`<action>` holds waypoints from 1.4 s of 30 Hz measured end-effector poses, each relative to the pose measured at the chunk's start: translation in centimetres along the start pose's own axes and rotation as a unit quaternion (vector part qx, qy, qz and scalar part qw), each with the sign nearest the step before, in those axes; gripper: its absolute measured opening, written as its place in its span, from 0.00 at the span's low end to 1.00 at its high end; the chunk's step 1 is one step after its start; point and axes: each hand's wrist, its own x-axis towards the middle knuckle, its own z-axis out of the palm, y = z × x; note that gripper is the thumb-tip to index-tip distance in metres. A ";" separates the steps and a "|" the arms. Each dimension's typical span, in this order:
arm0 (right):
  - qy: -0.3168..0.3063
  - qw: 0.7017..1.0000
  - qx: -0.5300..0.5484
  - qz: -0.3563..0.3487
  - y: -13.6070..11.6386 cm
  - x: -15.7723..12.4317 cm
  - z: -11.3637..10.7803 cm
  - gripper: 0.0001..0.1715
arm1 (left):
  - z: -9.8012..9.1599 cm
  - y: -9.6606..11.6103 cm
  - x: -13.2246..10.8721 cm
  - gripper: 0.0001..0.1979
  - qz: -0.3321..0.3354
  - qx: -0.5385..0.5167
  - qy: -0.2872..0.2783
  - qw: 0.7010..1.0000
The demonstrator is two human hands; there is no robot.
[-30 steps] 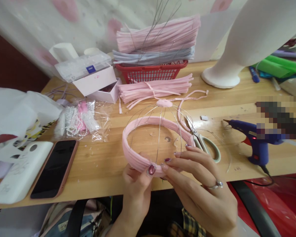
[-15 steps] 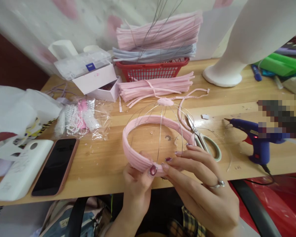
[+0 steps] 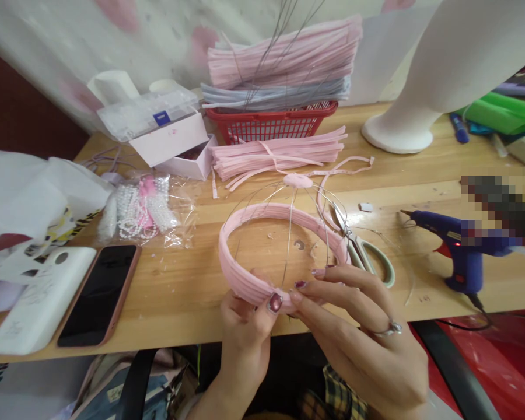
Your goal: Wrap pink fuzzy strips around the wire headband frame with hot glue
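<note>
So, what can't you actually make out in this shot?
All in the head view:
- Rear of the blue glue gun: covered by a pixelated patch.
- Top of the white stand: cut off by the upper edge.
- Scissors: blades partly behind the pink ring, which the left hand and right hand hold.
- Contents of the clear box: too blurred.

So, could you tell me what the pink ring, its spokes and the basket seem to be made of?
The ring looks like soft, matte pink chenille or felt strips, going by its fuzzy ribbed layers. The spokes look like thin bare metal wire: grey, with a slight shine. The basket looks like glossy red moulded plastic, given its even grid walls.
</note>
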 end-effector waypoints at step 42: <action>0.016 1.000 -0.005 0.025 0.2 0.2 0.4 0.13 | 0.5 0.1 0.3 0.08 0.024 0.013 0.023 0.999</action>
